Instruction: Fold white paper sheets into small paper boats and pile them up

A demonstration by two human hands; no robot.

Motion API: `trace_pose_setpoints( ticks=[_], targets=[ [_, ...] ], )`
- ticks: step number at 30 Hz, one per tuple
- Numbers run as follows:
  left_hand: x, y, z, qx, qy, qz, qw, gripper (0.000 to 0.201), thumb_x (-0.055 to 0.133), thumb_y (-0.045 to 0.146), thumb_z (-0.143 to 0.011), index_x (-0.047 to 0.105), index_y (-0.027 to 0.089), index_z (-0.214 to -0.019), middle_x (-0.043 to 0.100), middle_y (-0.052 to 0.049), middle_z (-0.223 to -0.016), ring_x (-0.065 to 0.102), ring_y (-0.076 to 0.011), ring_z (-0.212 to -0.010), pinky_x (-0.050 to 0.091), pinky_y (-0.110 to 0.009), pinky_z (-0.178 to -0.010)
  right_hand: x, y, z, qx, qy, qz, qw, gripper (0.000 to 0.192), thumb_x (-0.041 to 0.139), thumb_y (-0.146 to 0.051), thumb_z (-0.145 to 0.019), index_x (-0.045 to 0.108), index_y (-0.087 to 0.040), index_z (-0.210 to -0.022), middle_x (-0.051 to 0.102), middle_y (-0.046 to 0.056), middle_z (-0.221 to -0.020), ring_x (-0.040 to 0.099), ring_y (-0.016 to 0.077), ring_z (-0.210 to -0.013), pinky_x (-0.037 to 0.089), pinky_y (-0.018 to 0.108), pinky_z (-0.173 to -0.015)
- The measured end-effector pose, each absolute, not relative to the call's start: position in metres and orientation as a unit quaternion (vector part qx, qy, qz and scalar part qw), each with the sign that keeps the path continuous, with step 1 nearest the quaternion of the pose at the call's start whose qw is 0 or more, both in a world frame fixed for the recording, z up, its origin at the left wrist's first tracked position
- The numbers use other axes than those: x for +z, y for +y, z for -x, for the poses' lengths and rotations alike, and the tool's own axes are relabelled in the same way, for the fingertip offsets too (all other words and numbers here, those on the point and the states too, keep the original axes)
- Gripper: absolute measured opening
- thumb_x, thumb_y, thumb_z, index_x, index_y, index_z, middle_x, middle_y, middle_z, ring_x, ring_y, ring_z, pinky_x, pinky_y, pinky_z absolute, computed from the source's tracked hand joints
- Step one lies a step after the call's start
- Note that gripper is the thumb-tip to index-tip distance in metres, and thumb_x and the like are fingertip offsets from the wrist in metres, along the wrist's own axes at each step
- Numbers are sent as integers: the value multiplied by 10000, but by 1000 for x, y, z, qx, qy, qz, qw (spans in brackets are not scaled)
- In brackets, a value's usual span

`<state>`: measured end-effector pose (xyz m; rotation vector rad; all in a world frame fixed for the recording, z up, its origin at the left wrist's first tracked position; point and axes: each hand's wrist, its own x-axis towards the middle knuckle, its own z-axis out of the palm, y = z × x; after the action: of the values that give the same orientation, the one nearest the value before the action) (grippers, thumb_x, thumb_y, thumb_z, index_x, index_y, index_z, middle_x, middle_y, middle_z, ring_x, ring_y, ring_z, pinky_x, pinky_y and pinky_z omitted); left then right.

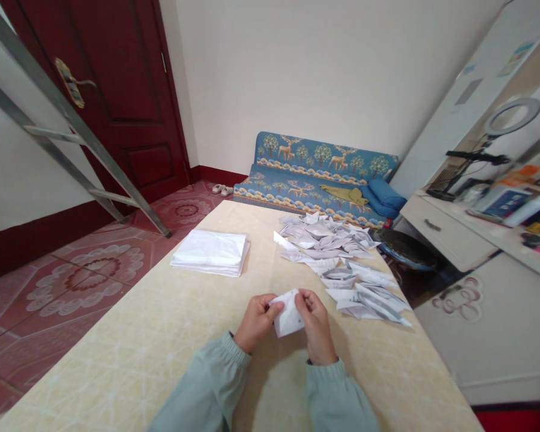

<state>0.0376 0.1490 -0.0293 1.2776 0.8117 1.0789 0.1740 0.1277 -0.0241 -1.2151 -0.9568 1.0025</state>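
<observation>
Between my two hands is a small folded piece of white paper (288, 321), held just above the table. My left hand (257, 321) pinches its left edge with the thumb on top. On the other side, my right hand (315, 324) grips the right edge between thumb and fingers. Beyond my left hand lies a stack of flat white paper sheets (211, 251). To the right, a heap of folded paper pieces (326, 240) spreads along the table's far right part, with several more folded pieces (369, 300) nearer my right hand.
The table (198, 336) has a pale yellow patterned cover. Behind it stands a blue sofa (297, 174) with deer on it. A metal ladder (103, 162) leans at the left by a dark red door (126, 78). At right are a round black stool (407, 249) and a cluttered white cabinet (490, 312).
</observation>
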Motion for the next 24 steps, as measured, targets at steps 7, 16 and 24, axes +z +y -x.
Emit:
trace_pose_setpoints(
  ticks=[7,16,24],
  targets=[
    [-13,147,-31,512,321,-663,441,79,664,198,-701,662,130,-661,613,-34,-681,550,-143,-657,431,-254,-622,3,113,-180,327,-590,470,570,101,693,-217,-681,626,-169,-622,597,4,-652,561,156,-634,435,264,-599],
    [-39,139,-5,336,301,-876,170,382,473,-20,-680,703,223,-865,683,-49,-915,596,-193,-876,460,-369,-802,-55,84,-197,140,-769,445,437,489,408,17,-613,670,-221,-950,657,79,-1054,568,204,-1045,441,409,-926],
    [-40,125,0,267,295,-893,210,417,558,136,-742,589,169,-1156,606,-107,-1169,524,-220,-1109,412,-373,-973,-67,78,-211,152,-738,533,386,417,542,-67,-663,635,-212,-1042,583,89,-1197,514,216,-1119,411,396,-970]
  ],
)
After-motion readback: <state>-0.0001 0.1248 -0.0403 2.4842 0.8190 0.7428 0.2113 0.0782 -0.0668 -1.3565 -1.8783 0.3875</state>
